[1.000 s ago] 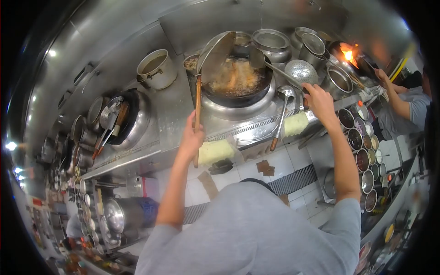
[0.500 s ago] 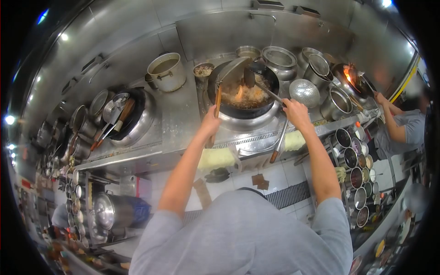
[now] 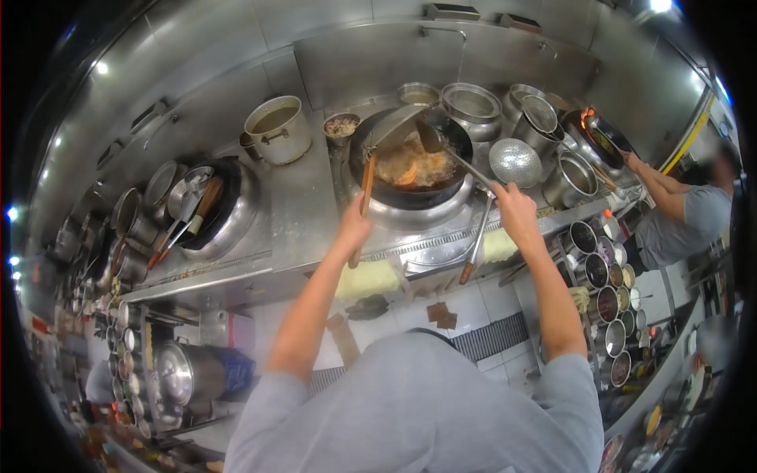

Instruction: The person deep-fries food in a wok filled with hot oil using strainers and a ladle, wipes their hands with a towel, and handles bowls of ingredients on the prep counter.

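My left hand (image 3: 356, 224) is closed round the wooden handle (image 3: 368, 185) of a wide metal strainer (image 3: 397, 126). The strainer is tilted over the left side of a black wok (image 3: 465, 154). In my right hand (image 3: 516, 211) is the metal handle of a ladle (image 3: 428, 137), whose dark bowl hangs over the wok beside the strainer. Orange pieces of food (image 3: 408, 174) lie in bubbling, foamy liquid in the wok. Below my right hand, a metal rod with a brown end (image 3: 467, 273) slants across the stove's front edge; I cannot tell what it belongs to.
A large pot (image 3: 276, 134) and a small pot of chopped food (image 3: 341, 128) stand left of the wok. A perforated strainer (image 3: 515, 162) and several pots are to its right. Another wok (image 3: 236, 205) holds utensils at left. A co-worker (image 3: 678, 213) handles a flaming pan (image 3: 603, 142).
The view has shifted slightly. My hands keep their holds, with strainer and ladle in nearly the same place. The co-worker's pan has tilted, and the flames around it look smaller.
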Demonstrator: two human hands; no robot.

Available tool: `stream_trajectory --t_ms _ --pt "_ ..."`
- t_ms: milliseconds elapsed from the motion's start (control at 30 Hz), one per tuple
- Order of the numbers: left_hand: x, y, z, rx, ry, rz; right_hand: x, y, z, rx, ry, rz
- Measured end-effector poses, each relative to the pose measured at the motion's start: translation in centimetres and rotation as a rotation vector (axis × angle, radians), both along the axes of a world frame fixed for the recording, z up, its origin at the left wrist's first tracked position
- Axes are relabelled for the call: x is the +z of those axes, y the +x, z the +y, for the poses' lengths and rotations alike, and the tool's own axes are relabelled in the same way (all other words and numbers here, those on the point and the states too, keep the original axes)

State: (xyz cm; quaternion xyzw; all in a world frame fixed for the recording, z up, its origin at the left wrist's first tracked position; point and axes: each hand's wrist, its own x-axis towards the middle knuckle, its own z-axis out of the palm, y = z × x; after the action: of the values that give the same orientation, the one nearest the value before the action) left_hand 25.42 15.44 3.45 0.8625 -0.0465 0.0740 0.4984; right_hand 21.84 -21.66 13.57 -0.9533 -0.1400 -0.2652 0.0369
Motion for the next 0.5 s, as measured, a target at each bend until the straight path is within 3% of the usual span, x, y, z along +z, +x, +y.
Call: stream_trajectory --t_ms 67,200,267,433,500 --pt "0.5 -0.5 1.1 0.037 -0.034 -0.047 0.2 -1.9 -0.8 -0.077 0.001 0.072" --pt "4.4 -1.8 2.7 0.037 -0.077 -0.068 2.5 -6.3 -3.4 0.042 0.174 0.089" --pt "7.7 -3.2 2.8 0.091 -0.144 0.158 2.3 -7.4 -3.9 0.089 0.210 0.102" --pt "7.1 -1.3 3.2 0.072 -0.131 0.090 -1.6 -6.9 -2.6 0.045 0.169 0.181" --pt "6.8 0.0 2.7 0.111 0.042 0.006 -1.9 -7.3 -1.7 0.019 0.197 0.134"
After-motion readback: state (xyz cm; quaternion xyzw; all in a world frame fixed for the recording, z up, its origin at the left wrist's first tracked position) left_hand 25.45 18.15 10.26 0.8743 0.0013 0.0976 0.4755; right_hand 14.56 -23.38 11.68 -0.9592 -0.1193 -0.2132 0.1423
